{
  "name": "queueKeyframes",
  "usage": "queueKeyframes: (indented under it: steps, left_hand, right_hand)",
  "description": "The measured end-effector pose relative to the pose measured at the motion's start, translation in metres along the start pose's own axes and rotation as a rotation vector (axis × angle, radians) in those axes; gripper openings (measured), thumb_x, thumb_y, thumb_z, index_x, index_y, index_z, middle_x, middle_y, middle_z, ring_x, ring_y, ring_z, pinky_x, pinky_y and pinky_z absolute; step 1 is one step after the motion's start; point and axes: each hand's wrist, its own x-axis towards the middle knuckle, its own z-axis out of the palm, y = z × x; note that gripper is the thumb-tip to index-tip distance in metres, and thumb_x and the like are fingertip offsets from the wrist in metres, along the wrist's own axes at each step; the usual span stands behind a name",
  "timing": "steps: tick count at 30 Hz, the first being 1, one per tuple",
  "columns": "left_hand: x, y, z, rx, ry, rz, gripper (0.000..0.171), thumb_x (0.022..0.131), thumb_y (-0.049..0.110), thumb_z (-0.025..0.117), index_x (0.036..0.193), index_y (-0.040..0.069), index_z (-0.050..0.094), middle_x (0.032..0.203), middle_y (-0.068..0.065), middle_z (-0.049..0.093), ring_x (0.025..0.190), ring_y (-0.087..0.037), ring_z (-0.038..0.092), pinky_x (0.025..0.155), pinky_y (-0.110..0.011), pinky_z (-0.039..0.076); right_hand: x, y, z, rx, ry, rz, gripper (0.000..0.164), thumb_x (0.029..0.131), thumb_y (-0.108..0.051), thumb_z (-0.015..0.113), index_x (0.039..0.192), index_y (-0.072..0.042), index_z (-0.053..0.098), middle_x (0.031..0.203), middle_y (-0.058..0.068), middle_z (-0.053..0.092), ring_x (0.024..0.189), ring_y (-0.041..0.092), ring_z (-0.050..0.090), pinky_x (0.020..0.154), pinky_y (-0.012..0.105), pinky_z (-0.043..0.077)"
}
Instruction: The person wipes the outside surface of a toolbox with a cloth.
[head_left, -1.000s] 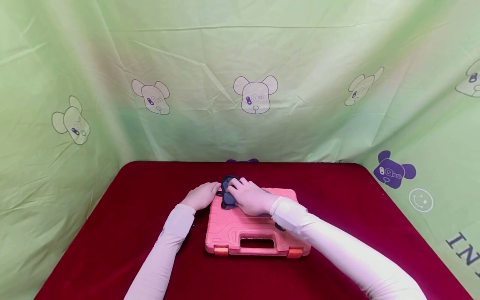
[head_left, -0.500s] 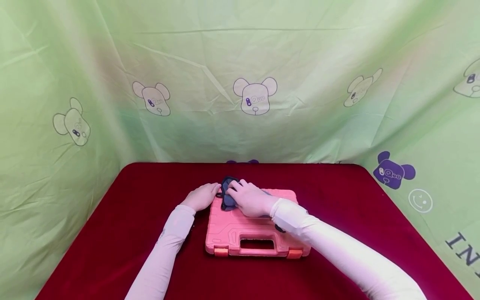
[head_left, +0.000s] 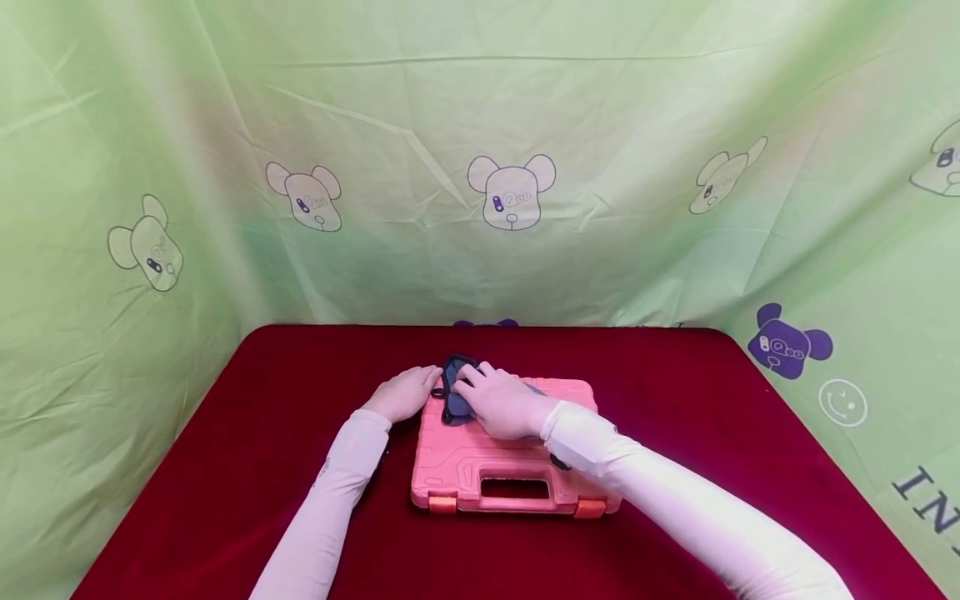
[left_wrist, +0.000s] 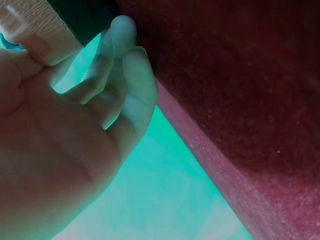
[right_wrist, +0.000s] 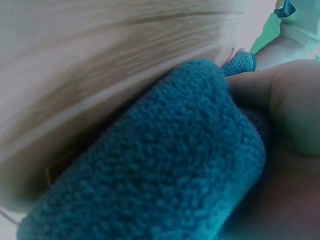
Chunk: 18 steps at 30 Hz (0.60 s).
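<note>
A pink plastic carrying case (head_left: 450, 458) lies flat on the table, its handle and two orange latches toward me. On its top, at the far left, my right hand (head_left: 506, 404) holds a dark blue cloth (head_left: 459, 408) with black edging, bent fingers pressing it to the lid. Fuzzy folds of the cloth (right_wrist: 160, 150) bulge from under that hand in the right wrist view, along the ridged case surface (right_wrist: 125, 35). My left hand (head_left: 401, 393) grips the far left corner of the case; bent fingers (left_wrist: 140, 85) reach its edge in the left wrist view. Its thumb is hidden.
Dark red velvet (head_left: 300, 375) covers the table around the case. Behind and at both sides hangs a pale green curtain (head_left: 405, 242) printed with bear heads. A dark bit of cloth (head_left: 558, 460) shows under the right forearm.
The right hand and cloth have shifted very slightly toward me on the lid, and the cloth's left edge lies a little differently. Left hand and case stay in place.
</note>
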Motion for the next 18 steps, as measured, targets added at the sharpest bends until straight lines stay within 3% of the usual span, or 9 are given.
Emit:
queueKeyframes:
  steps: [18]
  left_hand:
    - [0.0007,-0.0021,0.0026,0.005,0.001,-0.006,0.049,0.105,0.039,0.029,0.139,0.015,0.054,0.143,-0.010,0.057,0.133,-0.026,0.047,0.109,-0.052,0.043]
  right_hand:
    - [-0.0062,-0.0098,0.0032,-0.032,0.026,-0.005,0.037,0.094,-0.014,0.053,0.131,-0.009,0.055,0.133,0.010,0.051,0.111,0.027,0.051,0.089,0.042,0.055]
